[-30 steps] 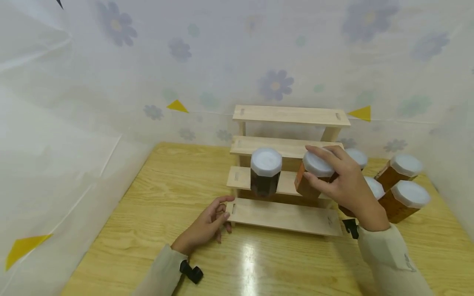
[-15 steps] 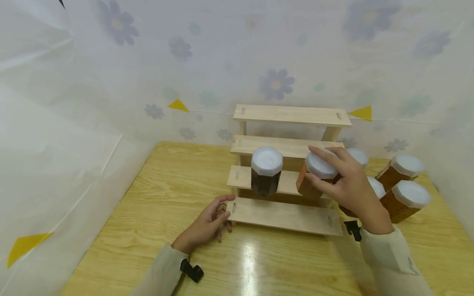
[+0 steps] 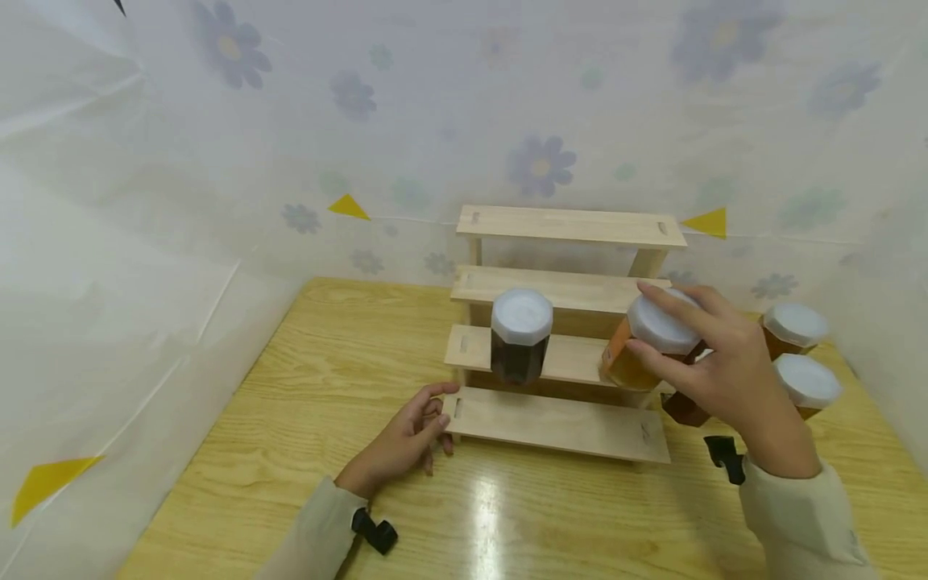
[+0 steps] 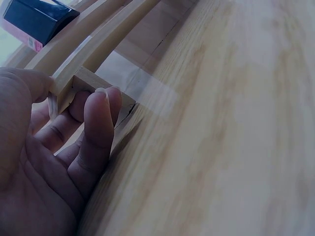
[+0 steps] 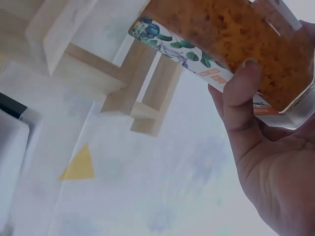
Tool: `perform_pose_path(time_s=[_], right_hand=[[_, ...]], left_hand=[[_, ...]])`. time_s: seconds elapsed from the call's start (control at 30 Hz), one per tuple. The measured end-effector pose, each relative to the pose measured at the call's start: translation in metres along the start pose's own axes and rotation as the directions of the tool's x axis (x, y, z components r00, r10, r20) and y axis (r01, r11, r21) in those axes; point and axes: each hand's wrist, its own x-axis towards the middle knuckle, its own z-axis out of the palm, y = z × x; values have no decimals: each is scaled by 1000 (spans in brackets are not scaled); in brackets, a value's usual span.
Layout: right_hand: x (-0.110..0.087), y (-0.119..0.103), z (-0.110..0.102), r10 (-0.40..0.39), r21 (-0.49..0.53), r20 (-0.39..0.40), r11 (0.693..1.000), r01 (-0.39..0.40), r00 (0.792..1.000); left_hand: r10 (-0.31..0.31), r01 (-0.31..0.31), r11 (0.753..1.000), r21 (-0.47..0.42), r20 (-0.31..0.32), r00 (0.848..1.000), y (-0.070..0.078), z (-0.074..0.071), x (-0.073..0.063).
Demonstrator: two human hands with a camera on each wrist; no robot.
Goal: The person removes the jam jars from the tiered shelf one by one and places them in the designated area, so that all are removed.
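Note:
A stepped wooden shelf (image 3: 551, 423) stands on the table, with several boards rising toward the back. My left hand (image 3: 402, 439) holds the left end of its lowest board; in the left wrist view the fingers curl around the board's end and leg (image 4: 88, 78). My right hand (image 3: 725, 366) grips a white-lidded jar (image 3: 627, 358) near its lid, at the right end of the second board. Orange-brown, speckled contents and a printed label on this jar (image 5: 236, 44) show in the right wrist view. A dark jar (image 3: 519, 354) with a white lid sits on the second board, left of centre.
Right of the shelf stand more white-lidded jars, including a back jar (image 3: 793, 325) and a front jar (image 3: 807, 381). Another jar (image 3: 685, 409) is mostly hidden under my right hand. A flowered sheet (image 3: 406, 121) hangs behind the wood-grain table (image 3: 348, 346).
My right hand and the jar it grips have shifted right along the second board, covering more of the jars on the right. The left hand and the dark jar stay put.

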Motion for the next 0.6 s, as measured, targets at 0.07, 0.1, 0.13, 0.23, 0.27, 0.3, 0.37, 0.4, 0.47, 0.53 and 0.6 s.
perform_pose_path(time_s=[0.07,0.1,0.13,0.23,0.27,0.3,0.37,0.4,0.47,0.53,0.6], right_hand=[[-1,-1,-4,0,-15,-16,1000,-1,1000],[-3,-1,-6,2,-23,-23,1000,-2,1000],[-4,-1,-9,7,-27,-25,1000,-8,1000],[-7,-3,-14,23,-30,-32,999,-24,999],[-9,-4,-16,27,-28,-35,999,-28,999],[-10,-4,-18,29,-28,-38,999,-30,999],[-12,-6,-21,30,-36,-43,999,-32,999],[-13,-7,-23,28,-38,-47,999,-30,999],[-15,-8,-27,31,-46,-50,998,-33,998],[-18,-9,-31,32,-59,-55,998,-35,998],[-20,-10,-35,28,-69,-64,997,-32,998]], left_hand=[[1,-1,1000,2,1,1000,0,0,0],[1,-1,1000,4,1,1000,0,0,0],[1,-1,1000,5,1,1000,0,0,0],[-1,1,1000,9,2,1000,1,0,0],[-3,3,1000,10,2,1000,1,1,0],[-4,4,1000,10,3,1000,1,1,0],[-7,7,1000,8,3,1000,2,1,0],[-8,8,1000,8,3,1000,2,1,0],[-12,12,1000,9,1,1000,2,1,-1],[-14,14,1000,11,-2,1000,2,1,-1],[-16,16,1000,13,-3,1000,2,1,-1]])
